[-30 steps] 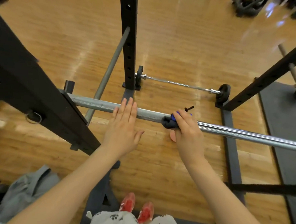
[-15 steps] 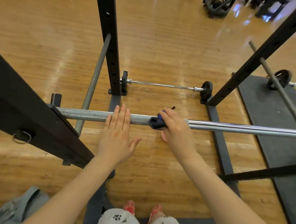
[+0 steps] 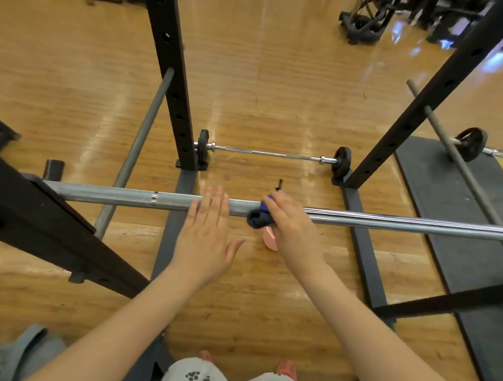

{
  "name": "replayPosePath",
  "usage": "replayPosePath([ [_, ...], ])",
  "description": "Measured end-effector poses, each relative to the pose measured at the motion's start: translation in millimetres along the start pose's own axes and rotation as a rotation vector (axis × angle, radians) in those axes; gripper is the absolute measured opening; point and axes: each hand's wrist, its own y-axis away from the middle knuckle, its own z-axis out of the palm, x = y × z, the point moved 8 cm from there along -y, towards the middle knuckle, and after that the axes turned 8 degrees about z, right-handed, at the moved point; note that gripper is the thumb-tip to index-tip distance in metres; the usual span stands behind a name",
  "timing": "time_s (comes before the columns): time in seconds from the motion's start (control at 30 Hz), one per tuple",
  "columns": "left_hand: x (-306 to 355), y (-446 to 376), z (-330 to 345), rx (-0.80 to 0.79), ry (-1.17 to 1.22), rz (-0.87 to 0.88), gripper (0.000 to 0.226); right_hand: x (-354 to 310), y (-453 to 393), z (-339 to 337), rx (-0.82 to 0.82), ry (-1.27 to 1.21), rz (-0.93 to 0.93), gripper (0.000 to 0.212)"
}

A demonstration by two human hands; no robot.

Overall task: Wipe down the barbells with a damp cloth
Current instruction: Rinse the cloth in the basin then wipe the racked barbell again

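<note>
Head view: left hand [image 3: 204, 237] lies flat, fingers spread, on the barbell [image 3: 389, 223]; right hand [image 3: 293, 226] clamps a blue cloth [image 3: 259, 218] around it; bare shaft runs rightward.

No words, brands, numbers or signs can be read anywhere here. The only markings are dark paw prints on the person's pale trousers [image 3: 200, 375].
</note>
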Motion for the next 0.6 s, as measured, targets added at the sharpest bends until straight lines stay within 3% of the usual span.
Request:
replayPosePath([
  [0.07, 28, -11, 6, -0.006, 0.005, -0.005, 0.085, 21, 8, -9, -0.03, -0.004, -0.026, 0.035],
  [0.3, 100, -37, 5, 0.068, 0.024, -0.047, 0.083, 161, 50, -88, 0.051, 0.079, 0.246, 0.047],
  [0.4, 148, -53, 9, 0.058, 0.003, 0.021, 0.082, 150, 41, -85, 0.045, 0.039, 0.17, 0.036],
  [0.5, 185, -63, 8, 0.096, 0.052, 0.047, 0.083, 126, 34, -81, -0.019, -0.002, 0.006, 0.037],
  [0.6, 186, -63, 17, 0.069, 0.062, 0.003, 0.088, 168, 43, -100, -0.056, -0.026, 0.072, 0.042],
])
